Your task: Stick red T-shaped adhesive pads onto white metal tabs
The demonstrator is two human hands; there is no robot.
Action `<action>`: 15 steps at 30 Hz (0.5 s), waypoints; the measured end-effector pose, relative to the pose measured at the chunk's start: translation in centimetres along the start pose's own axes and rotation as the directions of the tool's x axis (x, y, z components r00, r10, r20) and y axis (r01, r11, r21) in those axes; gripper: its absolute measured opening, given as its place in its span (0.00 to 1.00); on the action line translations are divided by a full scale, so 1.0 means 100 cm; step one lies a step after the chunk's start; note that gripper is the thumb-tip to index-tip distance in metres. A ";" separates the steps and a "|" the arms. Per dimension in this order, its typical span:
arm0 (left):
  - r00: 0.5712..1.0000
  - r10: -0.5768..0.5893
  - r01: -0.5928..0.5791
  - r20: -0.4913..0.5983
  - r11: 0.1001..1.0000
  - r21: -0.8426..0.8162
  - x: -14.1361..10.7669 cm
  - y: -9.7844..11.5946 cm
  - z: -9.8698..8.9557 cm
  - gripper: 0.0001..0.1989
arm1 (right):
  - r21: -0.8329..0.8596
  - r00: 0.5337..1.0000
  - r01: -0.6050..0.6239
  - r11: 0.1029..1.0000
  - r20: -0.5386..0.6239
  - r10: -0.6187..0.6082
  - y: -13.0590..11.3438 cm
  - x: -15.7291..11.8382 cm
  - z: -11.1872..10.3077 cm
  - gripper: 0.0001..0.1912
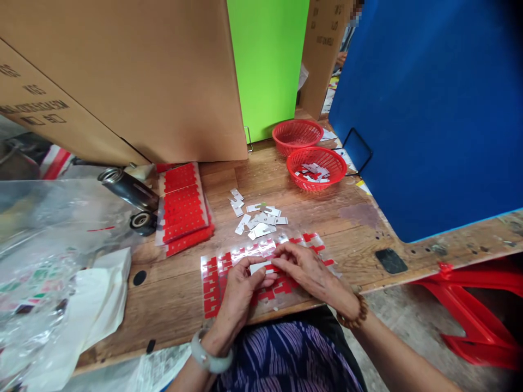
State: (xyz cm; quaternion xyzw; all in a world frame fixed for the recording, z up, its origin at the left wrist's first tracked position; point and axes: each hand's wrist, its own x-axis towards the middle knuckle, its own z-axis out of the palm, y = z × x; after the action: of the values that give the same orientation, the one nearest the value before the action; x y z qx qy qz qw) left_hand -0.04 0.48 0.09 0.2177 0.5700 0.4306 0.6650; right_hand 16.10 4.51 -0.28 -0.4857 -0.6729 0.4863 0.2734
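Note:
Near the table's front edge, my left hand pinches a small white piece between thumb and fingers. My right hand is closed at the right end of that piece, where a bit of red shows at its fingertips. Beneath both hands lies a clear sheet with red shapes. Just beyond the sheet is a loose pile of white and silvery flat pieces. Farther back, a red basket holds more white and red pieces.
Behind it stands another red basket. On the left are stacked red sheets, a dark flask, a black cap and plastic bags. Cardboard, a green panel and a blue panel border the table.

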 end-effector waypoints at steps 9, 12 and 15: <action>0.932 0.359 -0.331 0.051 0.784 0.525 0.041 0.024 -0.024 0.17 | 0.285 0.971 -0.237 0.929 0.036 0.237 0.003 0.039 -0.043 0.08; 0.811 0.582 -0.361 0.055 0.426 0.830 0.073 0.042 -0.041 0.15 | 0.435 0.966 -0.075 0.897 -0.192 0.174 -0.008 0.066 -0.082 0.08; 0.770 0.635 -0.339 0.061 0.326 0.883 0.103 0.061 -0.050 0.13 | 0.519 0.910 0.120 0.846 -0.397 0.115 -0.019 0.088 -0.114 0.11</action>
State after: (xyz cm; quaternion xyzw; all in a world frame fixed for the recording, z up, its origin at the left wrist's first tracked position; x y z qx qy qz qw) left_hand -6.93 11.18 -2.26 0.6120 0.7025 0.2976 0.2084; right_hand 21.62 16.99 4.89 -0.4814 -0.4387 0.5392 0.5340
